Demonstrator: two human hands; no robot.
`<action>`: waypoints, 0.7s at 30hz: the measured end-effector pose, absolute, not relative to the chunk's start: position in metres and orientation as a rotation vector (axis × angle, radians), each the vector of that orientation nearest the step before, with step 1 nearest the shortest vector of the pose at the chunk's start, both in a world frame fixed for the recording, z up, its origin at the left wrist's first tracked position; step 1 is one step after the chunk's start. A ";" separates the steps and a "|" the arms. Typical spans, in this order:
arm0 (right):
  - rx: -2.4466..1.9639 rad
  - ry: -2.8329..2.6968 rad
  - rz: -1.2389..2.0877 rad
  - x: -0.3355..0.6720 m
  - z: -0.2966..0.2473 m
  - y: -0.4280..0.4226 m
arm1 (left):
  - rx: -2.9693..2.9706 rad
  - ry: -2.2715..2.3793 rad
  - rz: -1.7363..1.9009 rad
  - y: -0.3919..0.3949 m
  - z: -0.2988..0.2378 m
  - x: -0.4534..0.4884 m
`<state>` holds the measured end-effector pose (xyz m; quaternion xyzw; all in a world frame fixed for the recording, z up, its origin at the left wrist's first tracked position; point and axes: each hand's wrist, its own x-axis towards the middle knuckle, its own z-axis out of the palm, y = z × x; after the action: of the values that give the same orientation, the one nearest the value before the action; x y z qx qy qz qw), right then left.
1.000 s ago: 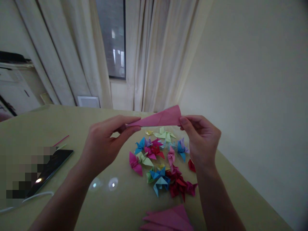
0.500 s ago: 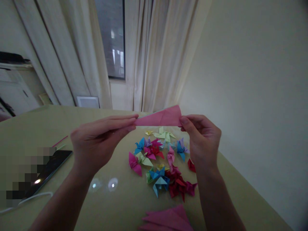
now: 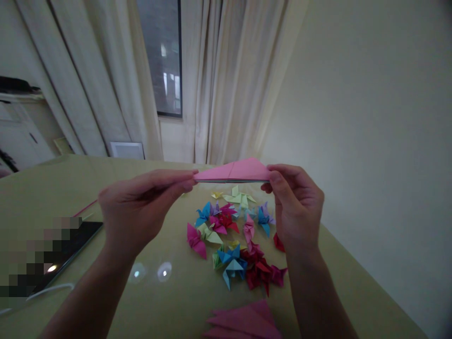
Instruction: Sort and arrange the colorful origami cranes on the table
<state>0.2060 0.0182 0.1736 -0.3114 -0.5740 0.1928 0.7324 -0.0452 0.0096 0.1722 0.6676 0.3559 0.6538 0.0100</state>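
Observation:
A folded pink sheet of paper (image 3: 233,171) is stretched between my two hands, above the table. My left hand (image 3: 141,202) pinches its narrow left tip between thumb and fingers. At the right end, the thumb and fingers of my right hand (image 3: 296,202) grip the corner. The paper's long lower edge faces me and shows a pale layer inside. Below and beyond it lies a cluster of folded paper cranes, among them a blue one (image 3: 233,263), a magenta one (image 3: 196,241) and a light green one (image 3: 240,197).
A stack of folded pink papers (image 3: 247,321) lies at the near edge of view. On the left, a dark tablet-like device (image 3: 76,249) rests beside a white cable (image 3: 52,289). A wall (image 3: 381,141) borders the table's right side; curtains (image 3: 240,84) hang behind.
The pink paper has tilted in my hands, so its long lower edge with the layers now shows. My right fingers still hold its right end; both hands stay nearly in place.

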 end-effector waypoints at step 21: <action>-0.637 -1.247 0.382 0.203 0.170 0.020 | 1.643 1.050 1.762 0.017 0.170 -0.044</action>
<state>0.2027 0.0204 0.1704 -0.2912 -0.5702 0.1748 0.7480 -0.0443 0.0174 0.1703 0.6046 0.3864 0.6485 0.2542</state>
